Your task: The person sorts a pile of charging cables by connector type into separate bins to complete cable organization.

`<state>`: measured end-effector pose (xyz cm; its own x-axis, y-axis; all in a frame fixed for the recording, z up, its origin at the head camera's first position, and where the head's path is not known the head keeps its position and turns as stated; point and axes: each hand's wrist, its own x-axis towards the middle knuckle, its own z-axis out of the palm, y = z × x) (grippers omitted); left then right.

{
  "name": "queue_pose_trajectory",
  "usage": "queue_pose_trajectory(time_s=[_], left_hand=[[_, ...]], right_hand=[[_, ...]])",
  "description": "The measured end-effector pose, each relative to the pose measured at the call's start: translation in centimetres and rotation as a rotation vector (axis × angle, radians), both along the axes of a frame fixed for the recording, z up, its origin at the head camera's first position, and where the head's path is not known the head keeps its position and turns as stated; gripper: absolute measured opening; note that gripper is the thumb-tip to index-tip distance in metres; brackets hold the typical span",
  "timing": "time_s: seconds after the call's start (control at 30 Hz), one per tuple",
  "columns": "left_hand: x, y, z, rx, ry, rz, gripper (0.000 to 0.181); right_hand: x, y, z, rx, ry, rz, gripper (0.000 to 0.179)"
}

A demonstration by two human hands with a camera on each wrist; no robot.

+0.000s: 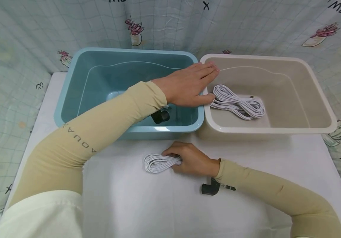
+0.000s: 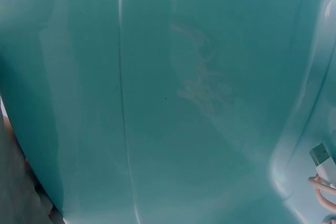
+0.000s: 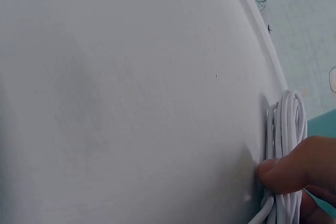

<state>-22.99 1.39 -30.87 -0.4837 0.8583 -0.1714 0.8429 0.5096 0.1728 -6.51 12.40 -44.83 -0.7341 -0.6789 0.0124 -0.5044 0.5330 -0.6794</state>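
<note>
In the head view my right hand (image 1: 193, 159) pinches one end of a coiled white cable (image 1: 158, 163) just above the white tabletop. The right wrist view shows the thumb (image 3: 286, 174) pressed across the bundled loops (image 3: 289, 119). My left hand (image 1: 186, 84) has its fingers stretched out over the spot where the blue bin (image 1: 134, 53) and the beige bin (image 1: 277, 59) meet, holding nothing. Another coiled white cable (image 1: 241, 104) lies inside the beige bin, near the left fingertips. A USB plug (image 2: 321, 157) appears low in the blue bin in the left wrist view.
Below the right wrist lies a black camera-like piece (image 1: 210, 188) with a short jack. A similar black piece (image 1: 159, 116) shows under the left wrist. Both bins stand along the back of the white-covered table (image 1: 134, 211), before a patterned curtain (image 1: 170, 26).
</note>
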Motion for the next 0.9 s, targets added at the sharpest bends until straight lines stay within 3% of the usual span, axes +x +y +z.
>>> queue_pose_trajectory(time_s=[0.43,0.9], left_hand=[[0.0,0.0,0.3,-0.011,-0.015,-0.009,0.08],[0.2,0.0,0.4,0.004,-0.014,-0.008,0.08]], right_hand=[[1.5,0.9,2.3,0.001,-0.056,0.097,0.046],[2.9,3.0,6.3,-0.006,0.002,0.163,0.046]])
